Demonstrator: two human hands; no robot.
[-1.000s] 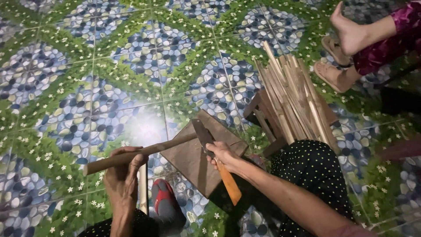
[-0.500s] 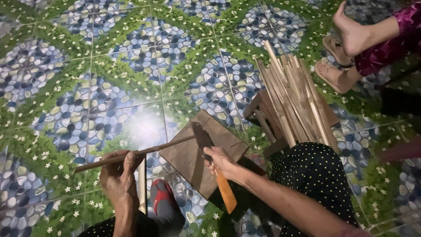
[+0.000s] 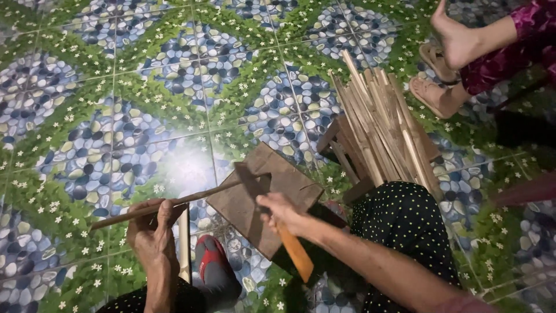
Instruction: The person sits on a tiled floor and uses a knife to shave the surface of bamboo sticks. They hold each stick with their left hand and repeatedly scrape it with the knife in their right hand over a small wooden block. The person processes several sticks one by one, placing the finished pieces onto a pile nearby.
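Gripping the thin wooden strip (image 3: 168,204) in her closed left hand (image 3: 152,232), she'd do best keeping the knife (image 3: 272,223), clenched in her right hand (image 3: 282,213), flat on the wooden block (image 3: 289,182)

— What's different about the stick (image 3: 174,203) over the wooden block (image 3: 263,197)?

— A second ago it looked thick and broad where the left hand (image 3: 152,232) grips it; now it shows as a thin strip, lying lower and flatter toward the block.

— And the knife (image 3: 272,214)?

— Its blade sits further along the stick, over the block's near corner. The right hand (image 3: 281,211) has edged forward with it, and the orange handle points more steeply down.
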